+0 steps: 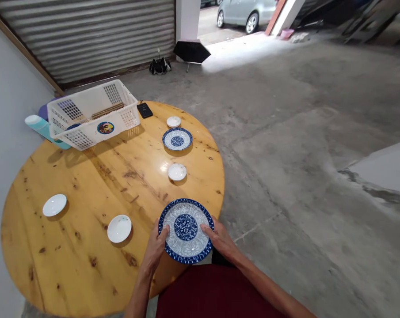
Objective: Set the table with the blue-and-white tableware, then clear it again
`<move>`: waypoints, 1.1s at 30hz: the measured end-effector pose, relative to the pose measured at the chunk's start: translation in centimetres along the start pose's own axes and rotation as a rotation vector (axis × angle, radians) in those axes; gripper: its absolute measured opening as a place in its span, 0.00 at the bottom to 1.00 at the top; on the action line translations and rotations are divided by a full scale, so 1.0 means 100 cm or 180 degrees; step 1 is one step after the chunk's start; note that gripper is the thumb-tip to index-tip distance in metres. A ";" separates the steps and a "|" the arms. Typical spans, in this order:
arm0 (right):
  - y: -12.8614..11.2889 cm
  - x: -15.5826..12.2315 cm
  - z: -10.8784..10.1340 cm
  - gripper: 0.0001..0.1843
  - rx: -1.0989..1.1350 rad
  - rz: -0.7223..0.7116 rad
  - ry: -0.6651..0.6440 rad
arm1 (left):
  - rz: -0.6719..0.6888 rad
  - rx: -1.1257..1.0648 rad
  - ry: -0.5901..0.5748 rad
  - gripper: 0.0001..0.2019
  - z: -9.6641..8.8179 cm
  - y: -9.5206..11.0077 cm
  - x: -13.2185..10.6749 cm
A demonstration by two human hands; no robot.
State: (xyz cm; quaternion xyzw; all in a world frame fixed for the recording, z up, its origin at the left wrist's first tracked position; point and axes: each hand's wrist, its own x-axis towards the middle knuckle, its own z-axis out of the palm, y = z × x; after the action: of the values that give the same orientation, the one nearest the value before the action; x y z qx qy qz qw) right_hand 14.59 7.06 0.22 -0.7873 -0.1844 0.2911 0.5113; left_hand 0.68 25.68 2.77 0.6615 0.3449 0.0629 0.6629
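A blue-and-white patterned plate [185, 227] is held out in front of me over the near right edge of the round wooden table [87, 203]. My left hand [158, 240] grips its left rim, thumb on top. At the right rim my right hand [219, 236] does the same, its thumb lying on the plate's face; the other fingers of both hands are hidden underneath. A second plate [177, 139] of like pattern rests farther back. Small white dishes lie about: one [177, 172] between the plates, another [173, 121] behind, a third [119, 229] to the left.
Another white dish [54, 205] sits far left. At the back stand a white plastic basket [90, 130] holding chopsticks [107, 110] and a blue item, a black phone [144, 110] and a turquoise cylinder [39, 123]. Umbrellas [192, 51] are on the concrete floor beyond.
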 end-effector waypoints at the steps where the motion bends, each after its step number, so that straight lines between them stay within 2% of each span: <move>1: 0.002 0.000 -0.011 0.24 0.0036 -0.0021 0.0047 | 0.0025 0.0014 -0.0020 0.26 0.011 0.003 0.002; 3: 0.007 -0.001 -0.039 0.25 0.0059 -0.0037 0.0148 | 0.0060 -0.0009 -0.0072 0.26 0.040 0.009 0.006; 5: 0.017 -0.003 -0.075 0.26 0.0057 0.0001 0.0244 | 0.0035 -0.0077 -0.0125 0.27 0.077 0.014 0.013; 9: 0.047 -0.011 -0.164 0.25 -0.0037 0.0210 0.0475 | -0.0117 -0.0255 -0.0355 0.29 0.171 0.021 0.026; 13: 0.077 -0.019 -0.253 0.25 -0.0176 0.0413 0.0688 | 0.0006 -0.0145 -0.0545 0.25 0.264 0.027 0.037; 15: 0.087 -0.019 -0.289 0.24 -0.0225 0.0450 0.0751 | 0.0048 -0.0099 -0.0632 0.23 0.300 0.031 0.041; 17: 0.093 -0.017 -0.316 0.23 -0.0257 0.0443 0.0803 | 0.0054 -0.0139 -0.0680 0.23 0.327 0.035 0.044; 19: 0.096 -0.012 -0.333 0.22 -0.0269 0.0441 0.0817 | 0.0037 -0.0169 -0.0685 0.24 0.344 0.040 0.047; 22: 0.099 -0.001 -0.344 0.23 -0.0239 0.0432 0.0736 | -0.0011 -0.0066 -0.0592 0.23 0.354 0.048 0.055; 28: 0.097 0.037 -0.350 0.25 -0.0154 0.0390 0.0499 | -0.0131 0.0104 -0.0363 0.20 0.355 0.067 0.077; 33: 0.088 0.088 -0.359 0.26 -0.0150 0.0421 0.0323 | -0.0123 0.0179 -0.0204 0.18 0.356 0.077 0.115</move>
State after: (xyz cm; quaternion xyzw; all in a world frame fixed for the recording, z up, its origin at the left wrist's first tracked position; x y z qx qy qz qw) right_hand 44.40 -16.40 0.91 -0.8233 -0.1126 0.2795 0.4810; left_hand 31.48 3.10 1.55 0.6747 0.3379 0.0191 0.6559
